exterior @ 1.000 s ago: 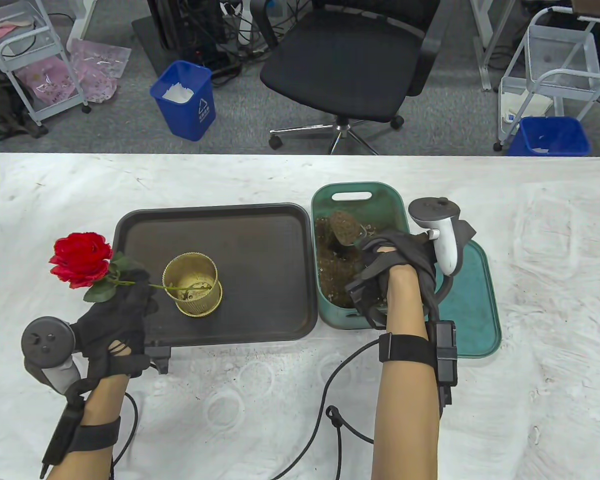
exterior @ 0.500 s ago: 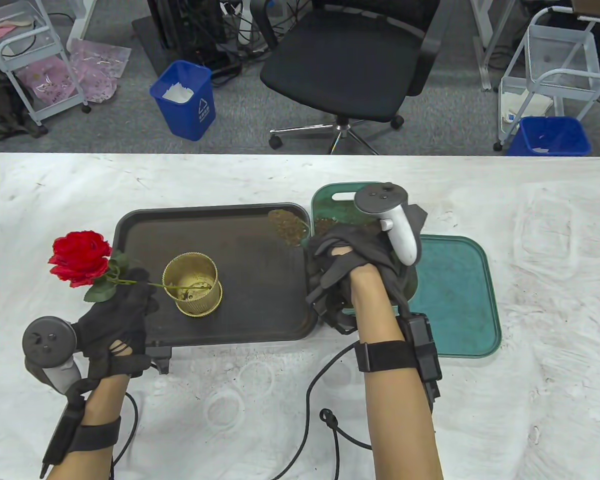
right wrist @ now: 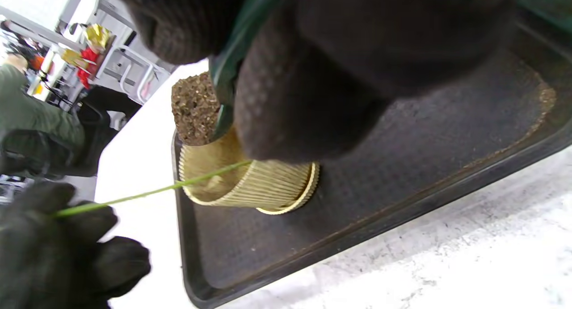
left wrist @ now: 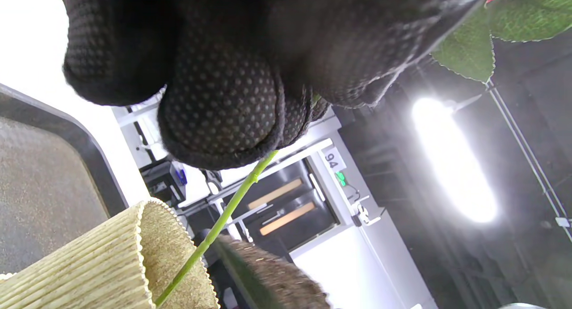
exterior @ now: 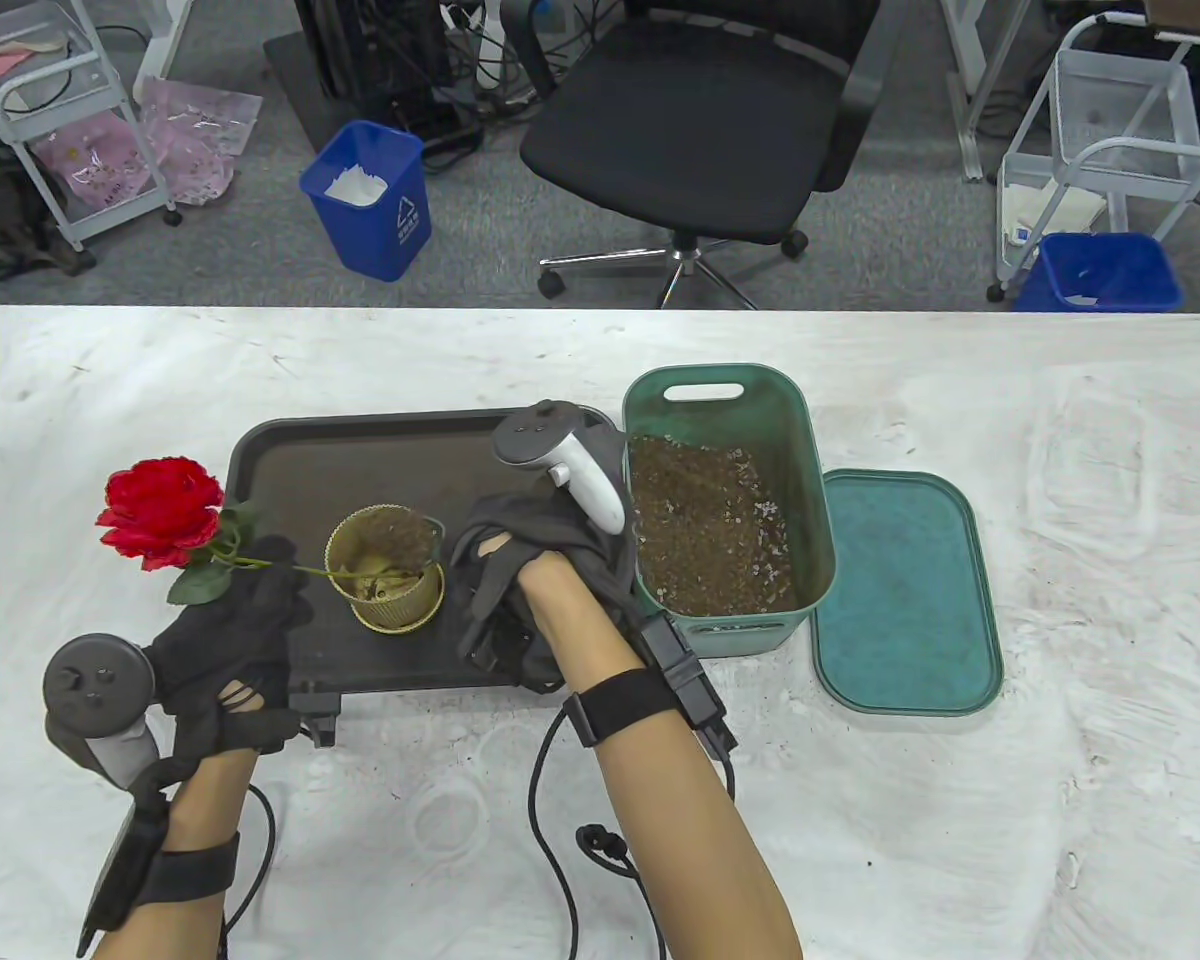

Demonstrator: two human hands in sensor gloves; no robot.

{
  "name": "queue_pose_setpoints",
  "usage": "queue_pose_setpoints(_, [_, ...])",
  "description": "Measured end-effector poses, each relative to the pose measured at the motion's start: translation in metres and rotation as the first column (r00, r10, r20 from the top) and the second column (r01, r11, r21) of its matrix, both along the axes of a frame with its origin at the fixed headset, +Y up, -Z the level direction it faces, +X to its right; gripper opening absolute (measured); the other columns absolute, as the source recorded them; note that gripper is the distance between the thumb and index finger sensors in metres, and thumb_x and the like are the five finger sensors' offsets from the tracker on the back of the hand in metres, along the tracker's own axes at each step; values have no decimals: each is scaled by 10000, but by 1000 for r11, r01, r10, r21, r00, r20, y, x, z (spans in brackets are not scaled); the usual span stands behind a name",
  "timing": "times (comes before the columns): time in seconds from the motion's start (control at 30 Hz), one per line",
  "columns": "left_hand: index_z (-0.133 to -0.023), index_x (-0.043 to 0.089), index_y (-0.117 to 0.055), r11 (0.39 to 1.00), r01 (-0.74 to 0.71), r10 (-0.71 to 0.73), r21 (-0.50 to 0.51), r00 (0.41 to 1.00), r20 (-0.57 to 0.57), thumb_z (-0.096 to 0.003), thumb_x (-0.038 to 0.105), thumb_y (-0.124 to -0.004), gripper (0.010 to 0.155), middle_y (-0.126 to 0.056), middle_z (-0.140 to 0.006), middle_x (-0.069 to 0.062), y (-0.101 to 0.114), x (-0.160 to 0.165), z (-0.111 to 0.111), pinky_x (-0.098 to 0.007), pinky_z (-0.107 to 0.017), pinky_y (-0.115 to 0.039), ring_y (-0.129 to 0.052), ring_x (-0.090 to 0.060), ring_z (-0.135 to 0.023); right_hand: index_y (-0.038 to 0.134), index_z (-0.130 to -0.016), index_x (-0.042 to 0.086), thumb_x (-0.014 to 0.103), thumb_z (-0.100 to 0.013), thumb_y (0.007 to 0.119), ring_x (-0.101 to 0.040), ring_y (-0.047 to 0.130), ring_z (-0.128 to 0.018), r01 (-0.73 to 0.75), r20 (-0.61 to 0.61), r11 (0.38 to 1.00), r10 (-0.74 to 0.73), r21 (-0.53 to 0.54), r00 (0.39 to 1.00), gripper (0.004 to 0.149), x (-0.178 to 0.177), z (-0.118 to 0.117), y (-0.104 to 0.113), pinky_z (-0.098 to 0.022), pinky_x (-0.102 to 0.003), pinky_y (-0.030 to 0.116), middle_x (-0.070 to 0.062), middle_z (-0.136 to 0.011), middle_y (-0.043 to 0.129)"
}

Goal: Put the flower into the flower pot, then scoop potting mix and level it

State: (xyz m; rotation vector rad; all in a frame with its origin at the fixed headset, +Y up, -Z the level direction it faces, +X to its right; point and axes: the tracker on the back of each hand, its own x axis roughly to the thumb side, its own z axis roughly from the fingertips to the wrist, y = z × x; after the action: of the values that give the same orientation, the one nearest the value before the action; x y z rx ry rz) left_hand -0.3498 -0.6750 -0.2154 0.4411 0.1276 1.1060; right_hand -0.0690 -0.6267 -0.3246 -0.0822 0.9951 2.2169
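Observation:
A red rose point(exterior: 160, 510) leans out to the left, its green stem point(left wrist: 223, 219) running down into the ribbed gold pot point(exterior: 385, 575) on the black tray point(exterior: 520, 460). My left hand point(exterior: 260, 580) pinches the stem just left of the pot. My right hand point(exterior: 490, 570) grips a green scoop point(right wrist: 196, 108) heaped with potting mix, held at the pot's rim and tilted toward its opening. The pot point(right wrist: 250, 184) stands upright, and some mix lies in its bottom. The scoop's handle is mostly hidden inside my glove.
A green bin point(exterior: 810, 500) filled with potting mix stands right of the tray, its lid point(exterior: 905, 590) flat on the table beside it. Mix is spilled in the tray's far right corner point(right wrist: 543, 99). Cables trail across the table's near side. An office chair stands beyond the far edge.
My right hand lifted the loaded scoop out of the bin and carried it left across the tray to the pot. The left hand and rose stayed put.

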Motion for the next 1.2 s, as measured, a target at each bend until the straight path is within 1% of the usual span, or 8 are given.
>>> queue_pose_setpoints(0.17, [-786, 200, -941, 1000, 17, -17, 4, 1000, 0, -413, 417, -907, 433, -1027, -673, -29, 0, 0, 0, -377, -350, -953, -1135, -175, -341, 728, -829, 24, 331, -420, 723, -256, 1055, -225, -120, -40, 990, 123, 68, 992, 512, -17, -1, -3, -88, -300, 922, -159, -591, 972])
queue_pose_setpoints(0.47, [-782, 199, -945, 1000, 14, -14, 4, 1000, 1, -411, 420, -911, 432, -1030, -669, -28, -1, 1, 0, -376, -349, -952, -1134, -175, -339, 746, -823, 21, 355, -432, 790, -249, 1061, -204, -266, -55, 941, 282, 210, 958, 516, -47, 2, 6, -72, -293, 925, -165, -581, 985])
queue_pose_setpoints(0.6, [-782, 200, -944, 1000, 10, -10, 1, 1000, -3, -411, 420, -911, 432, -1029, -669, -29, -1, 0, 0, -376, -348, -952, -1134, -175, -337, 747, -827, 35, 358, -425, 805, -257, 1060, -218, -359, -80, 878, 402, 317, 912, 518, -64, 8, 11, -83, -302, 924, -161, -590, 985])
queue_pose_setpoints(0.7, [-780, 199, -946, 1000, 7, -7, -1, 1000, -8, -411, 419, -912, 431, -1030, -668, -29, -1, -1, 1, -376, -347, -952, -1133, -175, -338, 749, -829, 49, 360, -419, 818, -262, 1061, -232, -451, -90, 779, 537, 436, 839, 519, -80, 18, 18, -96, -309, 925, -158, -600, 985])
queue_pose_setpoints(0.8, [-781, 200, -945, 1000, 10, -10, -1, 1000, -10, -410, 419, -912, 431, -1030, -667, -27, -1, -2, 1, -376, -347, -952, -1134, -174, -335, 748, -831, 55, 360, -416, 821, -264, 1061, -238, -486, -96, 723, 599, 491, 795, 520, -89, 25, 22, -103, -311, 925, -155, -606, 984])
queue_pose_setpoints(0.87, [-782, 199, -945, 1000, 11, -11, -1, 1000, -11, -411, 418, -912, 432, -1030, -668, -30, -1, -2, 1, -376, -347, -952, -1134, -174, -337, 749, -832, 59, 362, -417, 819, -264, 1061, -243, -496, -100, 705, 620, 507, 778, 518, -92, 28, 24, -106, -312, 926, -152, -607, 985])
queue_pose_setpoints(1.0, [-781, 200, -945, 1000, 8, -8, -3, 1000, -11, -410, 420, -911, 432, -1030, -668, -27, -1, -2, 1, -376, -347, -952, -1134, -173, -337, 749, -832, 59, 362, -417, 815, -265, 1060, -242, -503, -87, 689, 630, 522, 772, 518, -89, 32, 32, -106, -313, 925, -152, -606, 985])
queue_pose_setpoints(1.2, [-781, 201, -945, 1000, -1, 0, -5, 1000, -12, -410, 418, -912, 431, -1031, -667, -28, -1, -2, 1, -375, -348, -953, -1134, -174, -338, 749, -832, 59, 362, -419, 807, -269, 1059, -242, -469, -31, 726, 558, 503, 829, 516, -58, 30, 54, -106, -318, 924, -156, -604, 984])
